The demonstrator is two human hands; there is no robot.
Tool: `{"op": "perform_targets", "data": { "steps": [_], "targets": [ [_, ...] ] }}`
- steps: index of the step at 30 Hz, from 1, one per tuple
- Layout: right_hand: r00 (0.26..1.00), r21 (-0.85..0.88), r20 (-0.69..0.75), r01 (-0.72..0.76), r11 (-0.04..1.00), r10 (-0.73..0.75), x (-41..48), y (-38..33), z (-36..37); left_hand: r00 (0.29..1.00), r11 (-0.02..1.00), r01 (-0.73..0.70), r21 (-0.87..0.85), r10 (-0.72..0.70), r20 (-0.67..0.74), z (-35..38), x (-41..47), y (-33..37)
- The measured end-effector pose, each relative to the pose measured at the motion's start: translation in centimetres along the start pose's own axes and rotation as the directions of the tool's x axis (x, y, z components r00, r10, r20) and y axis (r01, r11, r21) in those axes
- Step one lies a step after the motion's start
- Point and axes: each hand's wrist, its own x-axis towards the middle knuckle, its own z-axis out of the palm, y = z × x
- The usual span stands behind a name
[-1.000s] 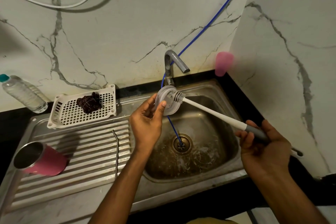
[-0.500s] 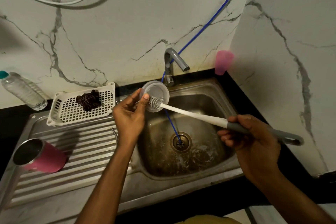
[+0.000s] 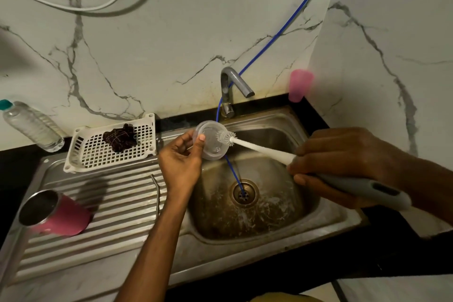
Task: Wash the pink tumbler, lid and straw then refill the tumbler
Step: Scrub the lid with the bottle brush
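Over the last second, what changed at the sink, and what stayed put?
The left hand shifted the clear lid leftward, away from the tap. The right hand worked the brush from the lid's right side into its middle and back to its right edge. Nothing was taken or released. The pink tumbler and straw stayed on the drainboard.

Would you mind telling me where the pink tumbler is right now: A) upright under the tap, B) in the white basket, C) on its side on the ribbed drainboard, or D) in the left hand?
C: the pink tumbler lies on its side on the drainboard, while the left hand holds the lid.
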Motion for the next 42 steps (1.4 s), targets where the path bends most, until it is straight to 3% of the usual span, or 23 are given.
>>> {"op": "perform_targets", "data": {
  "steps": [6, 9, 14, 18, 22, 24, 26, 29, 33, 39, 42],
  "targets": [
    [0.960, -0.148, 0.030, 0.279, 0.949, -0.278, 0.7, -0.8, 1.6, 0.996, 0.995, 0.084, -0.048, -0.085, -0.029, -0.5, -0.1, -0.4],
    [0.954, -0.167, 0.080, 0.300, 0.939, -0.290, 1.0, -0.3, 2.2, 0.992, 0.991, 0.118, -0.054, -0.120, -0.031, -0.8, 0.3, -0.4],
    [0.992, -0.125, 0.031, 0.129, 0.984, -0.126, 1.0, -0.1, 2.6, 0.993, 0.996, 0.080, -0.041, -0.083, -0.079, -1.3, 0.7, 0.1],
    [0.986, 0.098, -0.092, -0.126, 0.987, 0.135, 1.9, -1.7, 2.3, 0.993, 0.999, 0.034, -0.040, -0.038, -0.115, -1.0, 0.1, 0.0],
    [0.934, 0.330, -0.127, -0.276, 0.903, 0.333, 2.5, -3.1, 0.6, 0.994, 0.999, -0.007, -0.042, 0.003, -0.109, -0.8, -0.8, -0.2],
    [0.861, 0.487, -0.131, -0.376, 0.788, 0.491, 2.6, -3.4, -0.1, 0.994, 0.996, -0.003, -0.086, -0.007, -0.112, -0.6, -1.0, -0.1],
    [0.724, 0.723, -0.097, -0.420, 0.548, 0.683, 2.9, -3.4, -0.3, 0.995, 0.994, 0.017, -0.112, -0.028, -0.095, -0.3, -1.3, 0.0],
    [0.533, 0.899, -0.032, -0.354, 0.257, 0.846, 2.9, -2.8, 0.2, 0.994, 0.988, 0.062, -0.138, -0.074, -0.085, -0.1, -1.5, -0.2],
    [0.339, 0.980, 0.113, -0.194, -0.049, 0.934, 2.0, -2.7, 2.1, 0.994, 0.983, 0.074, -0.167, -0.086, -0.070, -0.4, -1.3, -0.5],
    [0.005, 0.951, 0.292, 0.103, -0.291, 0.956, 0.4, -2.1, 4.1, 1.000, 0.993, 0.011, -0.115, -0.014, -0.028, 0.0, -1.6, -0.3],
    [-0.082, 0.922, 0.356, 0.193, -0.336, 0.931, -0.6, -2.1, 4.9, 0.999, 0.997, -0.047, -0.069, 0.047, -0.006, 0.2, -1.7, -0.3]
  ]
}}
